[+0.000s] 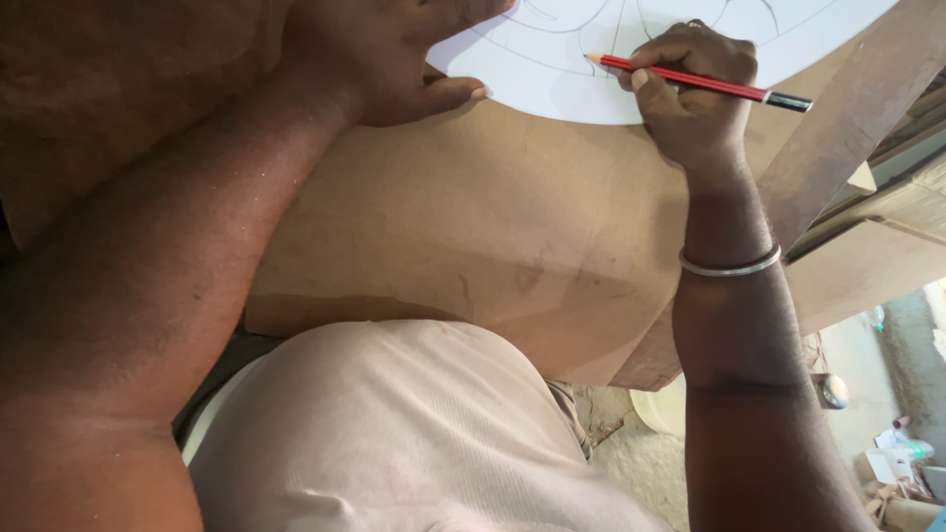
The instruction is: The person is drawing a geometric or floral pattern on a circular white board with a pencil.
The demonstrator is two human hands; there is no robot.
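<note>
On the brown board (473, 227), top left: left hand (394, 54) pressed flat, fingers spread, holding down the white round paper (562, 84) | centre: paper lies on board, curved pencil lines on it | right: right hand (695, 94) closed around red pencil (705, 81), tip touching paper | silver bangle (729, 266) on right wrist

Open brown fibreboard panel (473, 227) between both forearms, free to cross; blocked at right by leaning wooden planks (857, 108) (cluttered floor beyond).
</note>
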